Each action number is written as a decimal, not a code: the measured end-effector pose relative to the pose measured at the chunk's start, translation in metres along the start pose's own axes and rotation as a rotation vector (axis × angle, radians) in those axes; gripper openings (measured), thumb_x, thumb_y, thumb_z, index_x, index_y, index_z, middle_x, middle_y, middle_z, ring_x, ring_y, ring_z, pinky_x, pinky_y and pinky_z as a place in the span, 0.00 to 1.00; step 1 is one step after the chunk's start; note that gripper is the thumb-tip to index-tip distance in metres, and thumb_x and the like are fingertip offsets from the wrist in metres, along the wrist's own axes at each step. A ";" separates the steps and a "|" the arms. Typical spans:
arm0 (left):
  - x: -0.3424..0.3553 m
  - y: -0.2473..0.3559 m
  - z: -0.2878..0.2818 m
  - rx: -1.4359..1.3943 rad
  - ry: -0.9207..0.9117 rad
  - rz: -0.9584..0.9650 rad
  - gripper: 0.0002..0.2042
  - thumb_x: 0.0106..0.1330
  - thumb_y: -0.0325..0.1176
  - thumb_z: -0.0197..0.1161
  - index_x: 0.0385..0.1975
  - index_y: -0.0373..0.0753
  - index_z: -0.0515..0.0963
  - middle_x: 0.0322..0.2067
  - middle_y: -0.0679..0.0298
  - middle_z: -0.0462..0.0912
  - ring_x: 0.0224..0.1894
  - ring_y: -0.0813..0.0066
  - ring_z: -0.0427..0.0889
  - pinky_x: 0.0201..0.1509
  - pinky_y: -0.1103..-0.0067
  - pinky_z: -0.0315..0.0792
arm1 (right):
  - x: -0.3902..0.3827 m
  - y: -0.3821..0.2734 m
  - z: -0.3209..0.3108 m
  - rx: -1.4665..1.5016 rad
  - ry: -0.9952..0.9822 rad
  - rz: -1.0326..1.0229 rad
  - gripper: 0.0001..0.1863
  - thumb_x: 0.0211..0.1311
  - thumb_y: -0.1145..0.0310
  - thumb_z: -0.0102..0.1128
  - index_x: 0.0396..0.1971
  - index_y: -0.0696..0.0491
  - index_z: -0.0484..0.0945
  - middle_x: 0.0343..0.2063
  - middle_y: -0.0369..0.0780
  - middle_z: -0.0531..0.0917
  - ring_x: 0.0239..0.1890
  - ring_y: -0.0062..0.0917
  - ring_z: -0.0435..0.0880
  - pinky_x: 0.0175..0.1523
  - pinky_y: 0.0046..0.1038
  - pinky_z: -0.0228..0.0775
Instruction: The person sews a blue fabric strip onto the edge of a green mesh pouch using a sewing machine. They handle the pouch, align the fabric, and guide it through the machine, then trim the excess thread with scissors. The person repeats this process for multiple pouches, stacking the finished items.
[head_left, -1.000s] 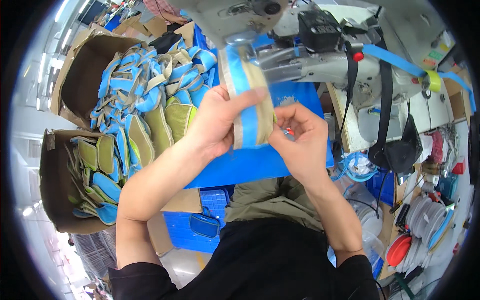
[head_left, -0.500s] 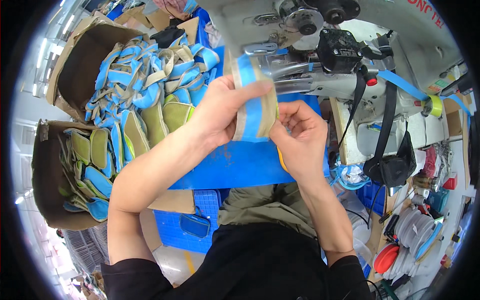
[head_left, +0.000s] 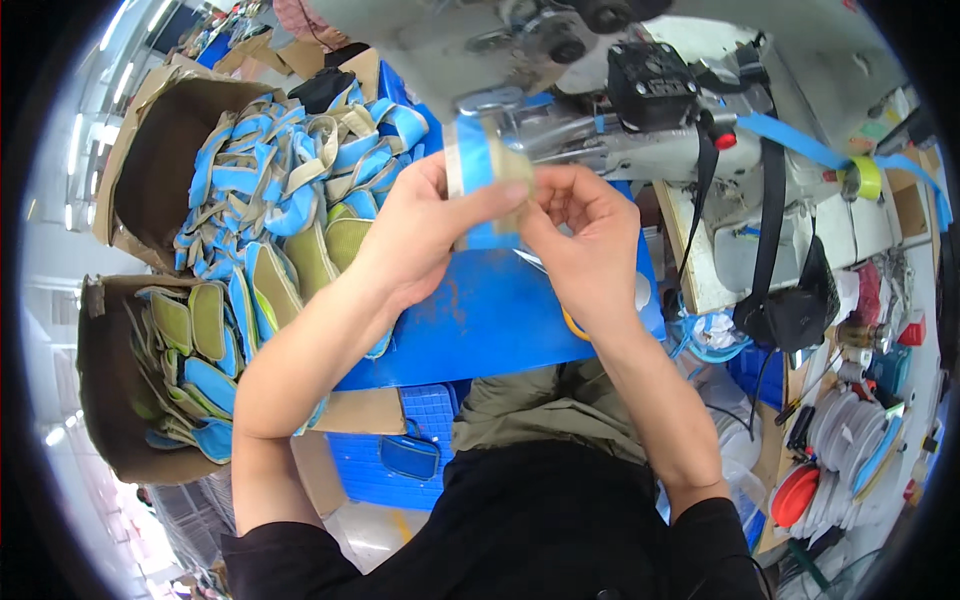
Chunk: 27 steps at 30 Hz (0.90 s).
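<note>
A blue strip with beige borders, a fabric band [head_left: 476, 160], hangs between my hands just in front of the sewing machine, blurred by motion. My left hand [head_left: 415, 225] grips it from the left, its thumb lying across the front. At the band's right edge, my right hand [head_left: 585, 235] pinches the fabric with thumb and curled fingers; the exact contact is partly hidden. Under my right hand lie scissors on the blue tabletop [head_left: 460, 320], showing a blade tip and a yellow-orange handle [head_left: 574, 325].
The sewing machine [head_left: 650, 145] fills the upper right, with a blue tape [head_left: 790, 140] running through it. At left, a heap of blue-and-beige bands [head_left: 270, 170] sits beside cardboard boxes [head_left: 110, 390], the nearer one holding green and blue padded pieces [head_left: 205, 320].
Both hands have moved slightly left with the band, which has turned and blurred. The whole view has shifted a little, and the scissors show more beneath my right hand.
</note>
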<state>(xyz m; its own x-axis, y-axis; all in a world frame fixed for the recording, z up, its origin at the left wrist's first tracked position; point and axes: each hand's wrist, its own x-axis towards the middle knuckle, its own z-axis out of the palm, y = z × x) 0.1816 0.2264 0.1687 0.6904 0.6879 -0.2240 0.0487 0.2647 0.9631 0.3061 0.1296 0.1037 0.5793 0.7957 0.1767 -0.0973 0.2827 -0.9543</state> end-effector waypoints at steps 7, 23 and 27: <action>-0.012 -0.001 -0.009 -0.084 -0.041 -0.068 0.12 0.70 0.33 0.69 0.48 0.35 0.84 0.40 0.62 0.89 0.40 0.78 0.87 0.45 0.78 0.82 | 0.001 0.001 -0.010 -0.288 0.023 -0.386 0.12 0.54 0.75 0.73 0.39 0.54 0.84 0.31 0.36 0.84 0.34 0.22 0.84 0.35 0.24 0.71; -0.006 -0.015 -0.004 -0.077 0.003 0.077 0.12 0.64 0.24 0.73 0.46 0.34 0.83 0.41 0.62 0.89 0.40 0.79 0.87 0.45 0.80 0.81 | -0.005 0.015 -0.005 -0.215 0.026 -0.374 0.10 0.54 0.81 0.69 0.37 0.56 0.83 0.30 0.40 0.85 0.33 0.27 0.86 0.38 0.27 0.76; -0.005 -0.013 -0.003 -0.076 0.023 0.055 0.13 0.64 0.22 0.72 0.47 0.34 0.83 0.41 0.62 0.89 0.39 0.79 0.88 0.44 0.80 0.82 | -0.009 0.016 -0.005 -0.221 0.035 -0.354 0.10 0.53 0.81 0.69 0.37 0.57 0.84 0.29 0.40 0.85 0.32 0.27 0.86 0.38 0.27 0.76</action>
<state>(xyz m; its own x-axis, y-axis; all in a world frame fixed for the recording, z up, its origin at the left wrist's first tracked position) 0.1756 0.2213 0.1570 0.6737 0.7180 -0.1749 -0.0446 0.2757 0.9602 0.3037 0.1239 0.0857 0.5732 0.6501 0.4987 0.2871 0.4107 -0.8654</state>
